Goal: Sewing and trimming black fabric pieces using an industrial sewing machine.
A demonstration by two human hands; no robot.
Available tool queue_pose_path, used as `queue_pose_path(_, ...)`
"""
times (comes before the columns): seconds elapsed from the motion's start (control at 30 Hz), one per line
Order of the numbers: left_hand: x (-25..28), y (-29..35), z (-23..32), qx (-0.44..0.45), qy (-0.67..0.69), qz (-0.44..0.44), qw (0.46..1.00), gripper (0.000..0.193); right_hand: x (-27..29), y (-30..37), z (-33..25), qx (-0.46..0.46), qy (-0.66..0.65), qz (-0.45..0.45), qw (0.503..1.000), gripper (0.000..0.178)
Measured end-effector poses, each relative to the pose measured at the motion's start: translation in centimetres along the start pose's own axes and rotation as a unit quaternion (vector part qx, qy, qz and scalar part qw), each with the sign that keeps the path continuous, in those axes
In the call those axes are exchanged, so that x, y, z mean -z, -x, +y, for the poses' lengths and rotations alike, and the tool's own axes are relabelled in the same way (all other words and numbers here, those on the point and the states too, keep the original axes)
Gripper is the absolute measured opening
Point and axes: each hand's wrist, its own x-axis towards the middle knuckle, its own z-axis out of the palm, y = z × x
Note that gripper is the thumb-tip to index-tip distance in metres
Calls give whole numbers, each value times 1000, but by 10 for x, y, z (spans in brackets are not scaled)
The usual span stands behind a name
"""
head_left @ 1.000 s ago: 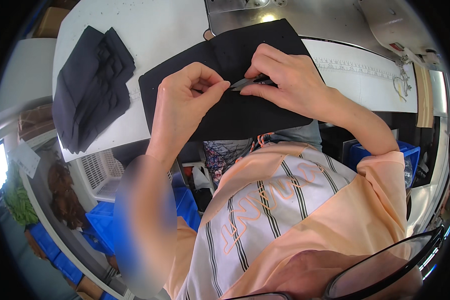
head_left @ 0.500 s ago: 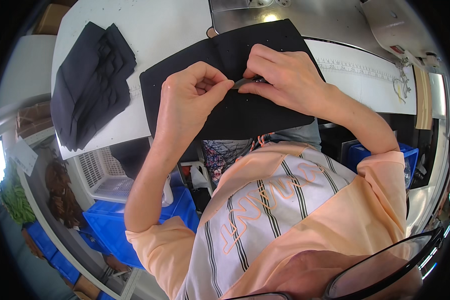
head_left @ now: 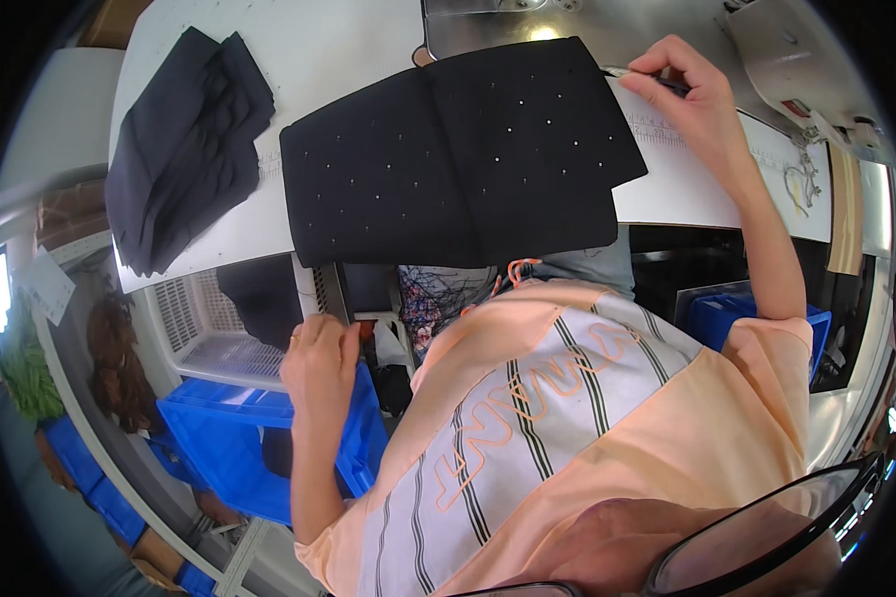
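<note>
A black fabric piece (head_left: 388, 184) with a middle seam and rows of small pale dots lies flat on the white table, its near edge over my lap. Beyond its right edge, my right hand (head_left: 692, 95) is closed around small thread snips (head_left: 673, 87), mostly hidden in the fingers. My left hand (head_left: 319, 360) is low beside the white basket, above the blue bin. Its fingers curl in, and their tips are hidden, so anything they hold cannot be seen.
A stack of folded black fabric (head_left: 184, 159) lies on the table's left. Below stand a white plastic basket (head_left: 224, 363) with black cloth over its side and a blue bin (head_left: 219, 438). A metal machine bed (head_left: 617, 35) is at the back. A ruler scale (head_left: 767, 159) marks the table.
Both hands have left the fabric: my left hand dropped toward the basket and bin, my right moved right with the snips. The dotted fabric is now uncovered.
</note>
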Motion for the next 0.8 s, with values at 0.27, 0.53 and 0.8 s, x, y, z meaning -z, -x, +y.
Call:
queue_pose_path(0.27, -43, -31, 78, -287, -103, 313, 899, 33, -1, 2, 29, 4, -69, 75, 995, 13)
queue_pose_path(0.53, 57, -27, 33, 32, 216, 222, 950, 21, -2, -1, 36, 48, -54, 79, 994, 15)
queue_pose_path(0.8, 68, 216, -109, 250, -91, 413, 871, 35, 3, -3, 67, 38, -63, 51, 996, 16)
